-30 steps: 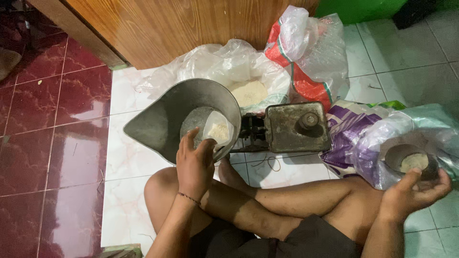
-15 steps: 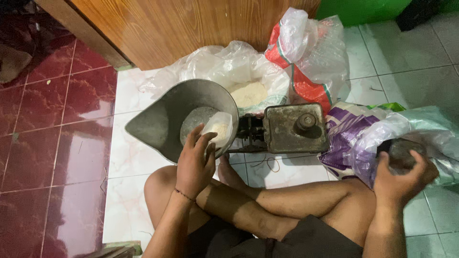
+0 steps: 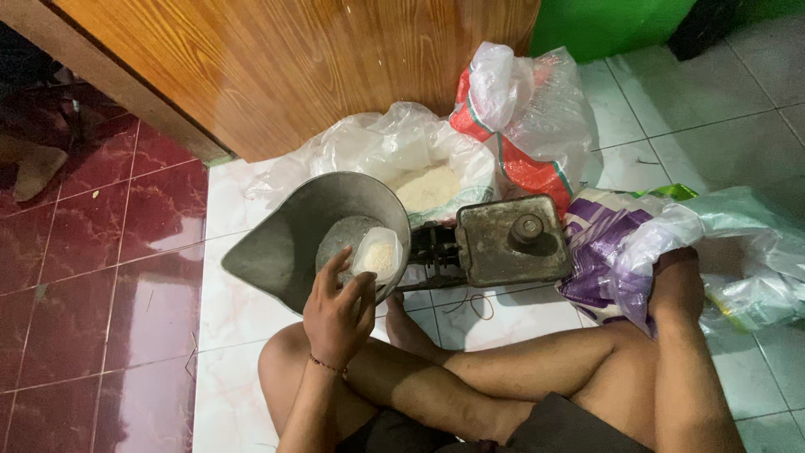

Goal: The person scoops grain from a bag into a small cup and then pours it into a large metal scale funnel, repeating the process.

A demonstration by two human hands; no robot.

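My left hand [image 3: 337,309] holds a small clear plastic bag of white grain [image 3: 377,253] at the rim of the grey metal scoop pan [image 3: 285,243] of a balance scale. The scale's flat metal platform [image 3: 503,247] carries a round weight [image 3: 526,227]. My right hand [image 3: 675,281] reaches down into a purple and white sack [image 3: 599,252] lined with clear plastic, and its fingers are hidden inside. My crossed bare legs [image 3: 470,377] lie below the scale.
An open clear bag of white grain [image 3: 428,180] sits behind the pan, against a wooden door [image 3: 293,67]. A red and white sack [image 3: 524,126] stands beside it. Clear plastic bags [image 3: 755,252] lie at the right. White tiles meet dark red tiles on the left.
My right hand, which held a small container of grain up, has gone down into the purple sack. My left hand stays at the pan with the small bag.
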